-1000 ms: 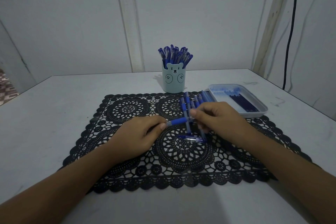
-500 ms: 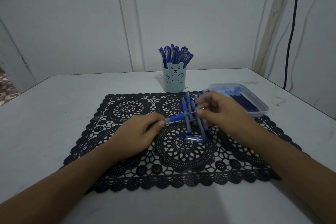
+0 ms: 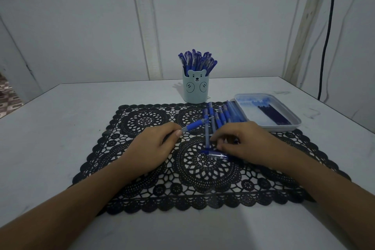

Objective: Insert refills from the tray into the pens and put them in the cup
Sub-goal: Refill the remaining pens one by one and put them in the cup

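With our left hand (image 3: 154, 148) pinching the blue-gripped pen (image 3: 194, 126) at centre frame and our right hand (image 3: 243, 145) curled over the pen cap (image 3: 218, 155) just below, its hold unclear, we should press that cap on squarely before the bear cup (image 3: 195, 90) above.

Both forearms are stretched forward from the lower corners and angled in toward the middle. The left hand (image 3: 154, 148) is laid knuckles-up, with thumb and forefinger pinched on the barrel of a pen (image 3: 195, 125), whose tip is pointed away and to the right. The right hand (image 3: 245, 144) is held palm-down with its fingers (image 3: 216, 138) bent and the thumb set close beneath them. Whether anything is pinched there cannot be told.
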A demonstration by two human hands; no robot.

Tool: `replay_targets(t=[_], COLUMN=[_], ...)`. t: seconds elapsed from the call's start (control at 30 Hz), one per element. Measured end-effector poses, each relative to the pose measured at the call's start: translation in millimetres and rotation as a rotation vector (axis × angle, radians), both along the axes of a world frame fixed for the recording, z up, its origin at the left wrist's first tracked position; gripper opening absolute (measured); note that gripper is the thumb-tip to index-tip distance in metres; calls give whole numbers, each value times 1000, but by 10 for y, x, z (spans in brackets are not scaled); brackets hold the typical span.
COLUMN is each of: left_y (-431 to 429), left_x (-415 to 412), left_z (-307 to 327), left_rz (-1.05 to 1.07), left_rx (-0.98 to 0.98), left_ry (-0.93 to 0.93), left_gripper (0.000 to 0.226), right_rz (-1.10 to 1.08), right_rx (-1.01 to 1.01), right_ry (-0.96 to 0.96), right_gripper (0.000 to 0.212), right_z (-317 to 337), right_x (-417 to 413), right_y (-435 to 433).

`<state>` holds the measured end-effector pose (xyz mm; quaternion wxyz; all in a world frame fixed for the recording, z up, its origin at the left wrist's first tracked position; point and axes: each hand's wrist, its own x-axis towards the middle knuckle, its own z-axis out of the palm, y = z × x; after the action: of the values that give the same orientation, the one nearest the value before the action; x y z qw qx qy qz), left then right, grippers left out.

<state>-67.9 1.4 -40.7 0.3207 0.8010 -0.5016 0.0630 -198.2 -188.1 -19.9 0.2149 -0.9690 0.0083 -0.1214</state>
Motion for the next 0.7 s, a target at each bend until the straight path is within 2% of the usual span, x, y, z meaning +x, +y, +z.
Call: replay_targets(t=[0.17,0.23,0.33,0.4,0.5,0.6,0.63,0.7], left_y=[-8,-6,-2,-4,-12,-15,-14,-9], left_x=[-4,-2,0,-3,-6,16,25,43], left_z=[-5,-15,-24,-22,-13,-15,-18,-23], left_rz=[-47,-63,-79,-80,-48,27,51,87], left_rx=[19,37,53,47,22,7,1,-10], left_ry=[-19,-36,-65,-66,-34,-14,-6,14], left_gripper=[25,25,25,23,17,14,16,18], right_rz=[-129,-105,-67,-82,-150,-354,-442,-583], right_rx=[301,401,422,485,775,1047,1033,821], right_ry=[-173,-166,-122,-123,-139,-326,-422,-585], right_gripper=[17,16,7,9,13,18,17,11], right_z=[64,76,57,62,63,77,93,107], right_x=[-6,-4,7,8,11,48,49,29], right_y=[10,29,72,36,-158,-395,-461,-550])
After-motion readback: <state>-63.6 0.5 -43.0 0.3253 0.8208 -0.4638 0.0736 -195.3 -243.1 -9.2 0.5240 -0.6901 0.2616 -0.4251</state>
